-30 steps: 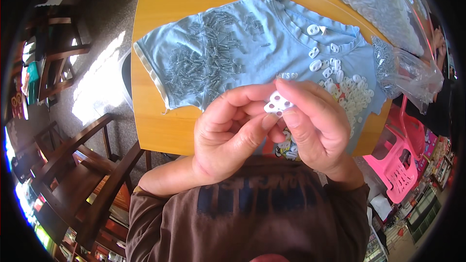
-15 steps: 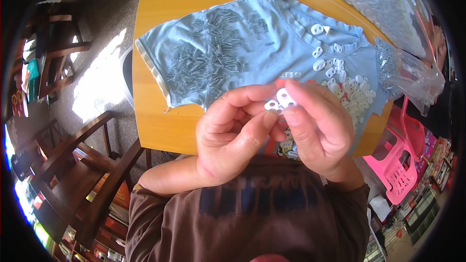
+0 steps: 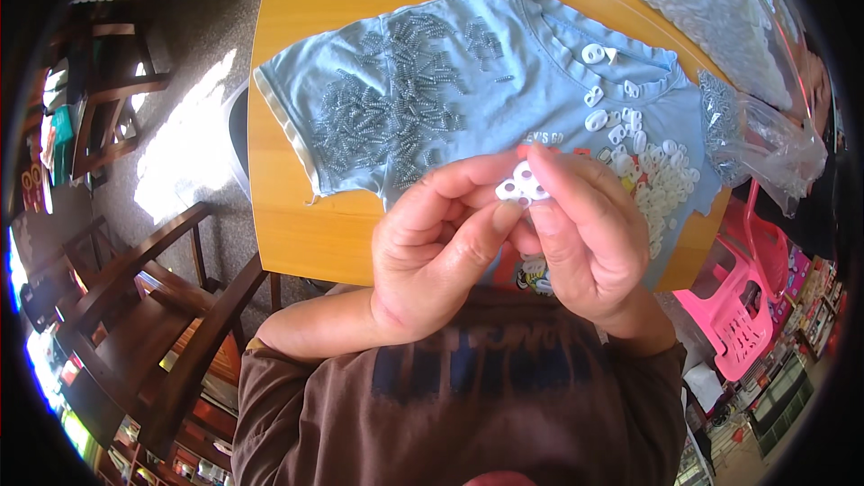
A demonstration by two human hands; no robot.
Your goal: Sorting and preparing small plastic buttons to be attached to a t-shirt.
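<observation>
Small white plastic cord lock pieces (image 3: 525,182), each with two holes, are pinched between my hands above the table. My left hand (image 3: 441,247) grips one from the left between thumb and fingers. From the right, my right hand (image 3: 589,229) grips another, its thumb and index finger pressed against it. The two pieces touch or overlap; the fingers hide part of them. Beneath lies a light blue T-shirt (image 3: 549,81), with a heap of similar white pieces (image 3: 664,189) to the right. Many small metal springs (image 3: 382,108) are spread over its left part.
The shirt covers much of a yellow wooden table (image 3: 297,234). At the far right are a large clear bag of white pieces (image 3: 702,9) and a plastic bag of springs (image 3: 720,121). A pink plastic chair (image 3: 738,306) stands right, a wooden chair (image 3: 162,306) left.
The white pieces between my fingers have come closer together. Both hands stay in nearly the same place, with the left shifted slightly right.
</observation>
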